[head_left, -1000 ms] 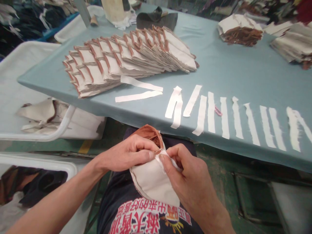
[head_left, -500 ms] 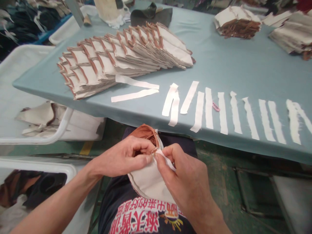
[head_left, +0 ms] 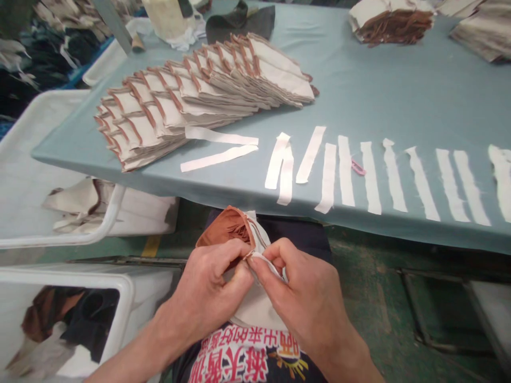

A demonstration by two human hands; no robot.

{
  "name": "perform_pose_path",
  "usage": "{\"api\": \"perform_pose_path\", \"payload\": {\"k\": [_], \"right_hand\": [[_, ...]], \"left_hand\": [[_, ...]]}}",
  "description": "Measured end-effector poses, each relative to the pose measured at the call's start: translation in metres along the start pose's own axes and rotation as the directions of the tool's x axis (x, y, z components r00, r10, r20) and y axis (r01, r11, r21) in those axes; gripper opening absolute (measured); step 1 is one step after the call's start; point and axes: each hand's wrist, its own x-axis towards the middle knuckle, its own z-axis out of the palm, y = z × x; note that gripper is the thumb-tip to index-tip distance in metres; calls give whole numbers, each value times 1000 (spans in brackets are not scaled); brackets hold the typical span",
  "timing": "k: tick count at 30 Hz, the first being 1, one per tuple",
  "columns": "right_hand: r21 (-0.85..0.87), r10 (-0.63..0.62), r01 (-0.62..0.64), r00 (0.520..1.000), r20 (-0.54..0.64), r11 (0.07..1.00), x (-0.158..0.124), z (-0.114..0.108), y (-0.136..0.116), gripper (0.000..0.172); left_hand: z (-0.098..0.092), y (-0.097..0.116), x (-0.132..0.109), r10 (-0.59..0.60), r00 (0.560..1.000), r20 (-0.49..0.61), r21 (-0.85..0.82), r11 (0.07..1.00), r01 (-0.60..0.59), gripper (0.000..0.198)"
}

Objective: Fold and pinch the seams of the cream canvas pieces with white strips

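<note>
Over my lap I hold a cream fabric piece with a brown lining (head_left: 229, 226). My left hand (head_left: 207, 292) pinches its edge between thumb and forefinger. My right hand (head_left: 303, 298) pinches the same edge from the other side, with a white strip end (head_left: 268, 261) under its fingers. Thumbs nearly touch. A fanned stack of similar cream pieces with brown trim (head_left: 199, 96) lies on the blue-grey table (head_left: 399, 101) ahead. A row of several white fabric strips (head_left: 371, 175) lies along the table's near edge.
White plastic bins stand at the left, one (head_left: 24, 170) holding cream scraps, another (head_left: 120, 282) holding dark cloth. More piles of fabric pieces (head_left: 391, 21) sit at the table's far right. A small pink clip (head_left: 358, 168) lies among the strips. Green floor shows under the table.
My hands and the fabric piece have drawn closer to my body and closer together. The view has shifted a little, so the table sits higher in the picture.
</note>
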Motion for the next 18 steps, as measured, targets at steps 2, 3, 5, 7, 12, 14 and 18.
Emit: {"api": "perform_pose_path", "payload": {"k": [2, 3, 5, 7, 12, 14, 18], "right_hand": [[140, 86, -103, 989, 123, 985, 5, -2, 3, 21], [223, 124, -166, 974, 192, 961, 7, -2, 4, 22], [389, 161, -296, 925, 343, 872, 13, 0, 10, 24], [534, 133, -403, 871, 473, 744, 17, 6, 16, 28], [686, 6, -548, 784, 621, 479, 24, 16, 31, 39], [681, -12, -574, 761, 649, 456, 26, 16, 35, 39], [702, -90, -636, 717, 691, 321, 25, 18, 38, 27]], "left_hand": [[3, -2, -3, 11, 1000, -28, -39, 999, -12, 23], [4, -2, -3, 12, 999, -38, -59, 998, -14, 23], [6, -4, -2, 6, 999, -48, -95, 995, -11, 23], [7, -5, -1, 4, 998, -56, -118, 993, -10, 23], [7, -11, 2, -16, 1000, 14, -178, 984, 18, 23], [8, -12, 3, -17, 996, 85, -220, 975, 35, 23], [10, -8, 7, -12, 984, 180, -359, 930, 77, 22]]}}
